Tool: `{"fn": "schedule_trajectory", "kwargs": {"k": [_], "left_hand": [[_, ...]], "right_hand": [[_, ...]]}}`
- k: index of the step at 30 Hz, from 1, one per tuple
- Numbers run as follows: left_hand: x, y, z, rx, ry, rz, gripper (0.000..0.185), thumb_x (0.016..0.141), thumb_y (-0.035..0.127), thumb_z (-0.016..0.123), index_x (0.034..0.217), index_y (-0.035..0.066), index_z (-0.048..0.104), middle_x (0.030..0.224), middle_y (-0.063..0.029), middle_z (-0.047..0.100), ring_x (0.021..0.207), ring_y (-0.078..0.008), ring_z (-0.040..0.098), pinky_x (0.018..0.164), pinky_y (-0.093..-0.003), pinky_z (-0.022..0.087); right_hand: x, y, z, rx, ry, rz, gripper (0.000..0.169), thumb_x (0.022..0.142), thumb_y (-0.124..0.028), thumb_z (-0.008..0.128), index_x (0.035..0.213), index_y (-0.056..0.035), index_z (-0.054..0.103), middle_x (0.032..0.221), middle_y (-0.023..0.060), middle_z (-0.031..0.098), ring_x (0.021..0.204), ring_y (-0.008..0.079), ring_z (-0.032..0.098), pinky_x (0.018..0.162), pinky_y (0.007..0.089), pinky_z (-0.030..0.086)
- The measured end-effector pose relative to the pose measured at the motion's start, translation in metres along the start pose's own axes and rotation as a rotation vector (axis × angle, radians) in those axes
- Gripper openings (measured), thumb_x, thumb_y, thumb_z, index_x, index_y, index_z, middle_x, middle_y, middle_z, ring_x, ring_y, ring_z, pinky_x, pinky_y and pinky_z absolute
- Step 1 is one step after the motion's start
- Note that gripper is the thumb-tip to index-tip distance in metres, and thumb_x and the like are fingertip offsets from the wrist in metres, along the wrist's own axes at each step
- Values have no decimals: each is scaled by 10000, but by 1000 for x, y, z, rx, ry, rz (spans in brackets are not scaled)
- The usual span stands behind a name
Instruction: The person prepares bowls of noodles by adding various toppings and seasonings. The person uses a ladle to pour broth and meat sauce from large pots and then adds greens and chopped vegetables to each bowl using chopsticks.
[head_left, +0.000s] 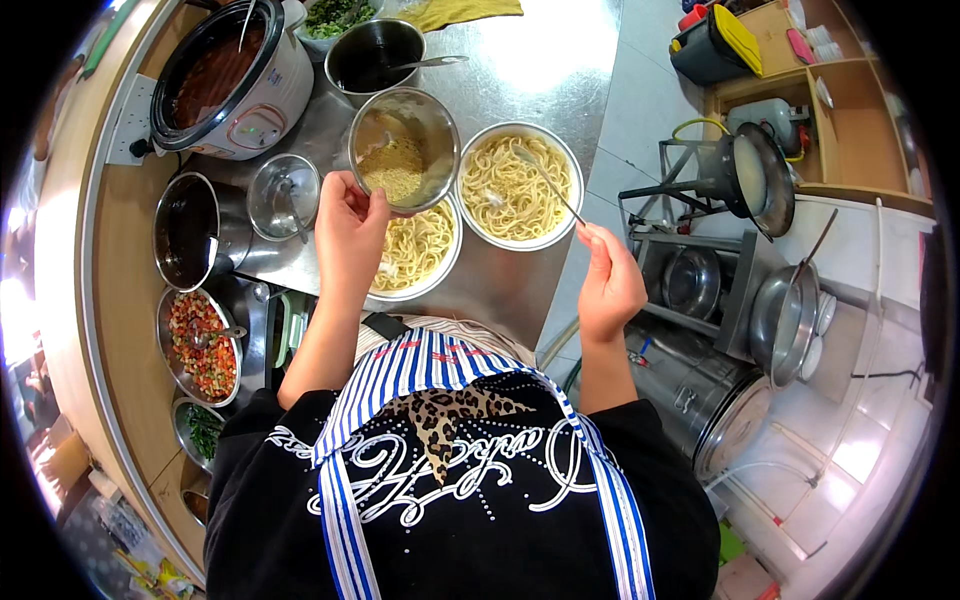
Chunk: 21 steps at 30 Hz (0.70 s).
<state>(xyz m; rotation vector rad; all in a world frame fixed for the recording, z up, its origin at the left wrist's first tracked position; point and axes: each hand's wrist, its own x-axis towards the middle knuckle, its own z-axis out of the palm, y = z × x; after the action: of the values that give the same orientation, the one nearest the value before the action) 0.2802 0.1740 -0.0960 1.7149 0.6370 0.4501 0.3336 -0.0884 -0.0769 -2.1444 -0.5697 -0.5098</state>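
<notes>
My left hand grips the near rim of a steel container tilted so that its yellowish-brown powder shows. In my right hand is the handle of a thin metal spoon, its bowl over the noodles in the right white bowl. A second white bowl of noodles stands close on the left, partly under the container and beside my left hand.
Left of the bowls are a glass bowl, a pot of dark liquid, a slow cooker, a steel pot and a bowl of diced vegetables. At right, a wok sits beyond the steel table's edge.
</notes>
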Motion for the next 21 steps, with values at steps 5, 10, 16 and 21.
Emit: {"fn": "schedule_trajectory", "kwargs": {"k": [5,10,16,21], "left_hand": [[3,10,-4,-432,-58,-179,121,867,9,535,896,11,417,764,-69,549,671,-143,594,633,-276,514],[19,4,-27,-805,37,-285,124,889,5,484,958,-8,382,910,-176,590,756,-262,660,745,-398,571],[64,-39,-26,-902,280,-269,106,887,-13,445,894,-34,341,850,-183,544,843,-356,636,842,-470,539],[90,-56,-1,-921,408,-311,143,876,-45,441,912,-60,303,856,-222,531,871,-405,622,844,-498,539]], "right_hand": [[28,-36,54,535,-136,302,188,928,-53,508,1024,94,576,879,155,660,787,196,672,706,276,542],[51,-33,91,795,-247,271,428,913,-277,561,1215,22,504,818,89,656,784,139,649,691,242,524],[87,68,101,665,-95,757,261,944,-160,487,1126,18,544,874,98,629,771,139,619,698,246,519],[116,102,128,486,-368,698,210,908,-118,520,1062,9,584,867,62,618,758,127,603,686,252,503]]}}
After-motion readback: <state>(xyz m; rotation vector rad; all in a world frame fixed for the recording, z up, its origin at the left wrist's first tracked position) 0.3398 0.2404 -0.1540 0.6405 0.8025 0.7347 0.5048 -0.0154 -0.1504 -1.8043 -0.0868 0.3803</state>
